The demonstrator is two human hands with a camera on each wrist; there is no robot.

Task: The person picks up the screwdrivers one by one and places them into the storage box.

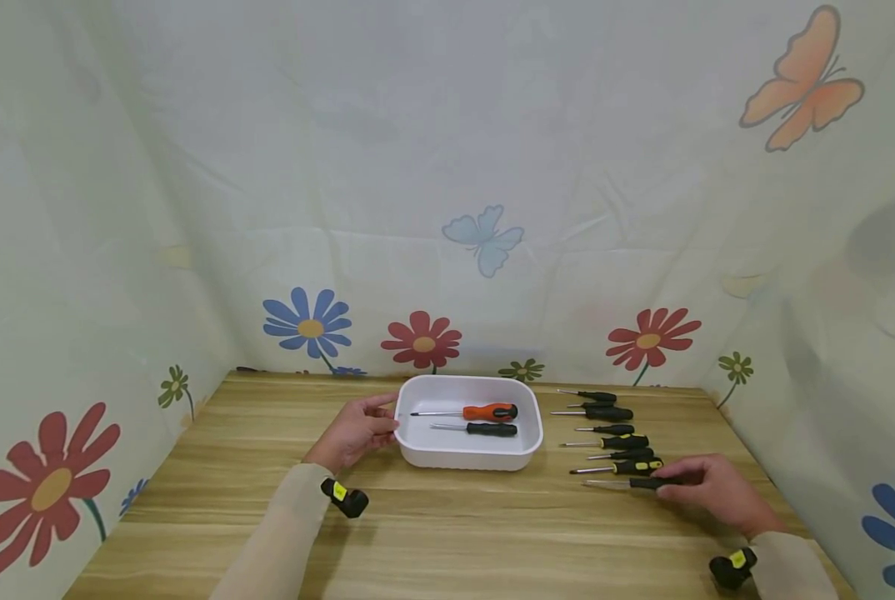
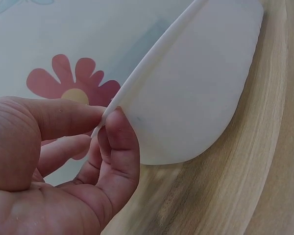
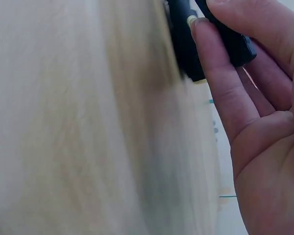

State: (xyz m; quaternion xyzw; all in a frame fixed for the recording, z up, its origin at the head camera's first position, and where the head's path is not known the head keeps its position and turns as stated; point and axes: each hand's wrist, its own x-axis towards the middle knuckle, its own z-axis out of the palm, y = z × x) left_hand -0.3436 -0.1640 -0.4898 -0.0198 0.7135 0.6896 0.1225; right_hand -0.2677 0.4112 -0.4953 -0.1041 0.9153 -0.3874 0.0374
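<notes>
A white plastic box stands on the wooden table, its rim pinched at the left end between the thumb and fingers of my left hand. Inside lie an orange-and-black screwdriver and a black-handled screwdriver, both with shafts pointing left. At the right, my right hand pinches another black-handled screwdriver by its handle. The right wrist view shows that black handle between thumb and fingers, beside a second dark handle. Whether the held screwdriver touches the table cannot be told.
Several screwdrivers lie in a column right of the box, among them a yellow-and-black one nearest the right hand, and a black one farther back. A flowered curtain closes off the table's back and sides.
</notes>
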